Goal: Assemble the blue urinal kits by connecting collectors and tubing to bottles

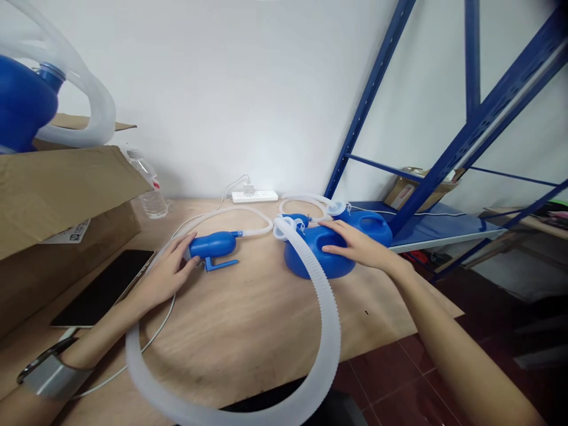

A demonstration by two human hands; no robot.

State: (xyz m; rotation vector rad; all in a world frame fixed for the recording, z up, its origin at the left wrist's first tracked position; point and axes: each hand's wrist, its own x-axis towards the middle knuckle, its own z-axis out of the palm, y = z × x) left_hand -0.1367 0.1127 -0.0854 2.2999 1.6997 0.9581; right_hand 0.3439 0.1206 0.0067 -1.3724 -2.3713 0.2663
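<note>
My left hand (173, 269) has its fingers and thumb around the left end of a blue bottle-shaped plastic piece (216, 244), which lies on the table with a blue clip-like arm beneath it. My right hand (355, 244) grips the top of a blue plastic jug (302, 260), thumb in front and fingers behind. From the jug's white cap (281, 228), a translucent corrugated hose (326, 302) loops toward me, past the table edge and back under my left forearm. Behind stands a second blue jug (379, 228); its hose (306, 196) curls on the table.
On the left are an open cardboard box (102, 236) with another blue container (26, 106) above it, a water bottle (153, 192) and a black-screened tablet (106, 287). A power strip (261, 196) lies by the wall. Blue metal shelving (426, 228) stands at right.
</note>
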